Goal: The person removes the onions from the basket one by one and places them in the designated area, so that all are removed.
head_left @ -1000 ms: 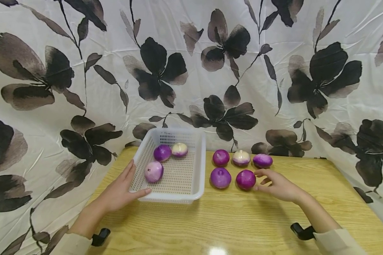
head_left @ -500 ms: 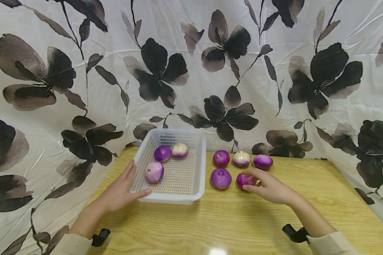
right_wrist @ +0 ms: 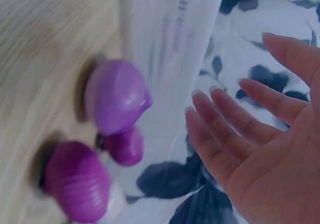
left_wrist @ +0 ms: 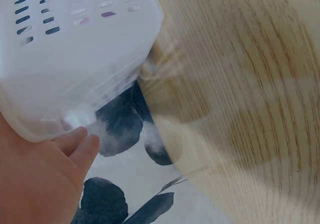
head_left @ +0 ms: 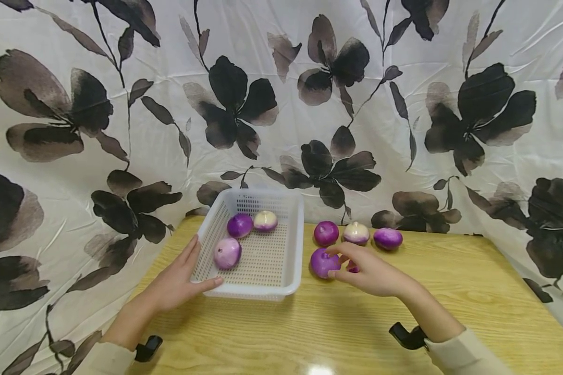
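My left hand holds the white perforated plastic basket at its near left corner, thumb over the rim. In the left wrist view, fingertips meet the outside of the rim. Inside lie a purple onion, a white-and-purple onion and a pale pink onion. My right hand hovers over the front row, fingers loosely spread and holding nothing. Its fingertips overlap the front purple onion in the head view; the right wrist view shows a gap. The ridged magenta onion is mostly hidden under this hand in the head view.
Behind the front row stand a magenta onion, another white-and-purple onion and an oval purple onion. All rest on the wooden table, right of the basket. A floral cloth hangs along the table's back edge.
My right hand has moved left, from beside the ridged magenta onion, across it, to the front purple onion. The left hand and the basket have stayed in place.
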### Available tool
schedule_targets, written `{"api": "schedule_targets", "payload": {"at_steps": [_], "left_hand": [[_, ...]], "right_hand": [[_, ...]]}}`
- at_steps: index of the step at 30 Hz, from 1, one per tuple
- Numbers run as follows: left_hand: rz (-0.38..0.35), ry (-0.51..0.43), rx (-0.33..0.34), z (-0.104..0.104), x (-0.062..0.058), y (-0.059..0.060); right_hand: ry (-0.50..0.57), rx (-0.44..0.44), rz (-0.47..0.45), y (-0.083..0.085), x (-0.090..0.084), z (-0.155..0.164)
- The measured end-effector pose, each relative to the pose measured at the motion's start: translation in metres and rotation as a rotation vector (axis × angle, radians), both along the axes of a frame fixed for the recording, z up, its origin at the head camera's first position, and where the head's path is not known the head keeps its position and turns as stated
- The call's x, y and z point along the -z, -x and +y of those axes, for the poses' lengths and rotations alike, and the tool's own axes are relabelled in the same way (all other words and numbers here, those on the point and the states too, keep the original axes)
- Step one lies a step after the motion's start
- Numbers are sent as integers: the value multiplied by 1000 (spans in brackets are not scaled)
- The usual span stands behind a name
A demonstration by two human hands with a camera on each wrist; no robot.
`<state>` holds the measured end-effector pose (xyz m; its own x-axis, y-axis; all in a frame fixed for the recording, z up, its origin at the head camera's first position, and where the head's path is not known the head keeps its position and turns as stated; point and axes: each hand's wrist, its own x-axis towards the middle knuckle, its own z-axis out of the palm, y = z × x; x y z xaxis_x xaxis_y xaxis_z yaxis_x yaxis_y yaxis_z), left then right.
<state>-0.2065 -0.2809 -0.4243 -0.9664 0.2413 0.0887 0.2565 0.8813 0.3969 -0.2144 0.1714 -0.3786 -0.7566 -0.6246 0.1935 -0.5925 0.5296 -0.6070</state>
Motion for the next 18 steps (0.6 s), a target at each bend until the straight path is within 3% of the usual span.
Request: {"api": "schedule_targets", "payload": {"at_steps": [9, 18], "left_hand": [[-4, -6, -1, 0, -1, -1], [1, -11, -2, 0, 0, -1]], "right_hand": [[30, -70, -12, 9, -11, -35], [94, -134, -126, 27, -22, -69]]}}
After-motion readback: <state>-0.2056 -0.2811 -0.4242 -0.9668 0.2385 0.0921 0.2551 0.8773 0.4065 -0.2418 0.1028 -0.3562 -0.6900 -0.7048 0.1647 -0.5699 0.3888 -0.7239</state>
